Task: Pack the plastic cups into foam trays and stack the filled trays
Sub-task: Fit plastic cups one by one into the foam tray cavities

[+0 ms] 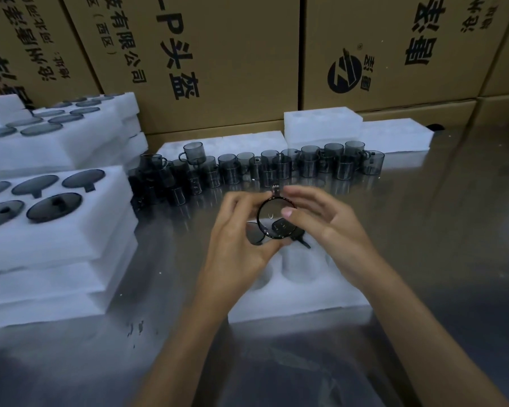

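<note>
Both hands — left hand [241, 230] and right hand [321, 218] — pinch one smoky cup [272, 220] above a foam tray [300, 289].

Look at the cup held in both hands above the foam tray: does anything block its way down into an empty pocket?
Nothing visible does. The left hand and right hand hold the cup directly over the foam tray, whose empty pockets lie open just below. One pocket under the left hand already holds a cup.

Cup [276, 218] at centre: smoked translucent plastic, glossy. Foam tray [300, 292] at 6 o'clock: white, matt, finely textured. Tabletop [423, 230]: brushed metal, reflective. Cartons [218, 54] at 12 o'clock: matt brown corrugated cardboard, black print.
</note>
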### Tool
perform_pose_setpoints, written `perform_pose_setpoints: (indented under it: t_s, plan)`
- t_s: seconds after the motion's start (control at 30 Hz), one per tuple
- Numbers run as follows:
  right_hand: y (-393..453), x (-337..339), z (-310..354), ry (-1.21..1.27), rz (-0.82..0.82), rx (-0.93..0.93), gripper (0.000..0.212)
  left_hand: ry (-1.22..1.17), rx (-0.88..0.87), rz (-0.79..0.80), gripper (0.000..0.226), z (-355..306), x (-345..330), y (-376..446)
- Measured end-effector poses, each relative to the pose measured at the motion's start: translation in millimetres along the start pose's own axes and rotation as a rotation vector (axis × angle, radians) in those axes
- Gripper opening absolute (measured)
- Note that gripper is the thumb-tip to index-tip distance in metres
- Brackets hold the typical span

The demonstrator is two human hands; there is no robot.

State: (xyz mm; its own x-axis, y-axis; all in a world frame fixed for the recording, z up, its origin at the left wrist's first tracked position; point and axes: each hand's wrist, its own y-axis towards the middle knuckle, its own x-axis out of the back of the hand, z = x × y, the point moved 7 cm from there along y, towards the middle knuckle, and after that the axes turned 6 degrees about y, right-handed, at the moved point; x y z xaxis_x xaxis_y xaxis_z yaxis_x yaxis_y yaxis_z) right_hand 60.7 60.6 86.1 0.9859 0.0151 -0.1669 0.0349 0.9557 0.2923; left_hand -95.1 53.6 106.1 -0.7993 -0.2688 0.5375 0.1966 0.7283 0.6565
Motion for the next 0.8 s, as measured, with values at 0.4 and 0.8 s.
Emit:
perform_pose_setpoints:
  t_s: [0.4, 0.8]
  plan:
    - [-8.0, -39.0, -17.6, -0.533, 0.183, 0.139, 0.03, -0.426, 0.439, 0.2, 0.011, 49.4, 16.3, -1.6]
    - [-9.8, -44.4, -27.2, -0.671, 0.209, 0.103, 0.024, -0.419, 0.511, 0.547, 0.04, 75.6, 13.4, -15.5]
